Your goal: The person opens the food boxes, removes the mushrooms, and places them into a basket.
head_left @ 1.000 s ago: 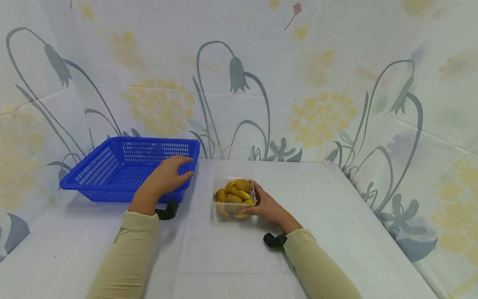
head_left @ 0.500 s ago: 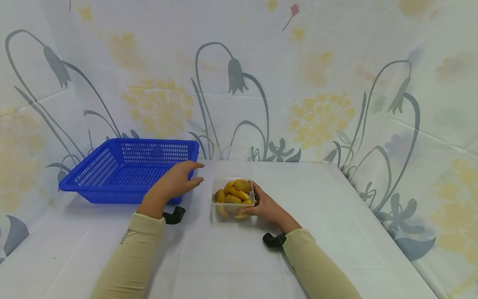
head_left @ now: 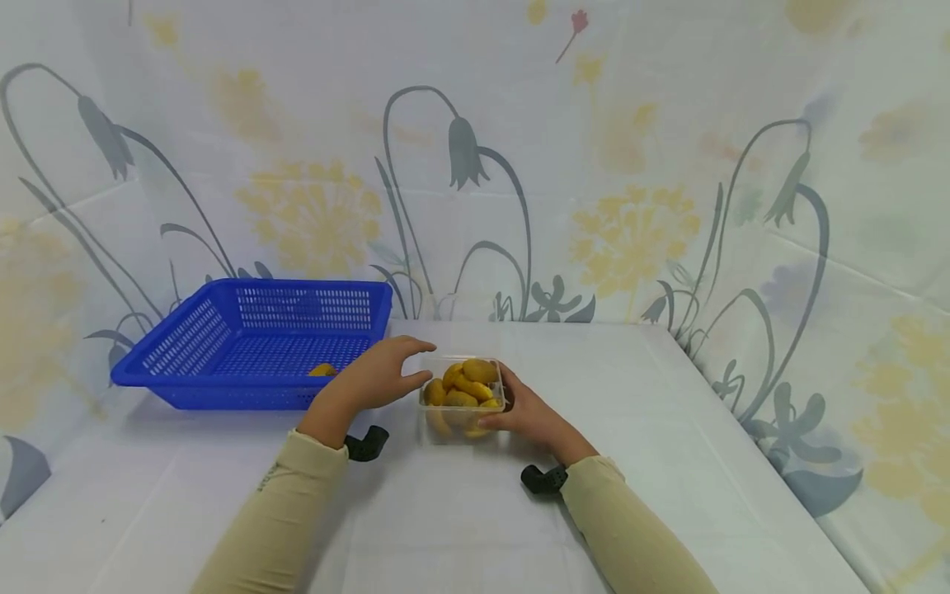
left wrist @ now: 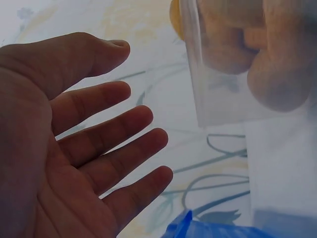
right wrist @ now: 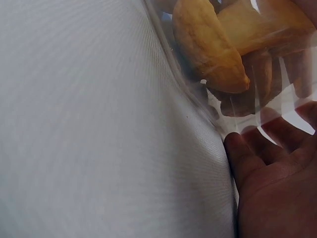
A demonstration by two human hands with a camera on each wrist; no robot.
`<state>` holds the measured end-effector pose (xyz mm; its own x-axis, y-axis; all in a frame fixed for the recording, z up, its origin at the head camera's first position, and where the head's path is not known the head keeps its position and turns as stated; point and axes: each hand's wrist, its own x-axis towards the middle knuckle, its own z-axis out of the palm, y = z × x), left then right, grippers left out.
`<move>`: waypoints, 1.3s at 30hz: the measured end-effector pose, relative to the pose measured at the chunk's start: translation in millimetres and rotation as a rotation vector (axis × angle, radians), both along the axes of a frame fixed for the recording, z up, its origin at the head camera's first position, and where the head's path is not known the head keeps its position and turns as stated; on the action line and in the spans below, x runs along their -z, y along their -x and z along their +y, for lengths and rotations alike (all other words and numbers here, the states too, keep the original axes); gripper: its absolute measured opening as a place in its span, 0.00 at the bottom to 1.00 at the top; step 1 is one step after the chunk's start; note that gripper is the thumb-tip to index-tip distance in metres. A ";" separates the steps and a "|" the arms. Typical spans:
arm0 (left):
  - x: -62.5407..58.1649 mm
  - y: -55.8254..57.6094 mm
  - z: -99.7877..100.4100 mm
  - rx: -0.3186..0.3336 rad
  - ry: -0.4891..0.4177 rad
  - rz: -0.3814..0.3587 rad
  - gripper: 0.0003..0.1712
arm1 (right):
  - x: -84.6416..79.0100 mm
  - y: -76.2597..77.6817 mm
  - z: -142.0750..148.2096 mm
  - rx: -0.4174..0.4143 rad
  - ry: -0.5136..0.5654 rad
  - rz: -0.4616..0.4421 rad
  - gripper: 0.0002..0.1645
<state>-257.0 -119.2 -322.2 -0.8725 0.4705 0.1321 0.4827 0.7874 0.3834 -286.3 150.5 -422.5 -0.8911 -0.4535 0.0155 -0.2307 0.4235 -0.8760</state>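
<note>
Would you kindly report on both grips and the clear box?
Left grip empty, near clear box. Right grip holds box's right side. Yellow pieces inside. No obstruction visible.

Clear glossy plastic box, slightly bumpy yellow pieces, smooth-rimmed blue plastic basket, matt beige cloth sleeves

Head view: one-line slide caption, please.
Right hand grips a clear plastic box of oblong yellow-brown pieces; left hand hovers beside it, near a blue rectangular plastic basket.
</note>
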 end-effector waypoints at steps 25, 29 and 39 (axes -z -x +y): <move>-1.9 21.1 58.1 0.148 0.094 -0.052 0.24 | -8.6 -4.1 1.1 -0.028 -0.030 0.012 0.63; -2.3 23.4 63.7 0.159 0.116 -0.057 0.22 | 0.5 1.5 1.9 -0.020 -0.030 0.023 0.64; 1.7 23.9 73.6 0.169 0.130 -0.046 0.21 | 1.9 3.3 3.1 -0.026 -0.007 0.031 0.63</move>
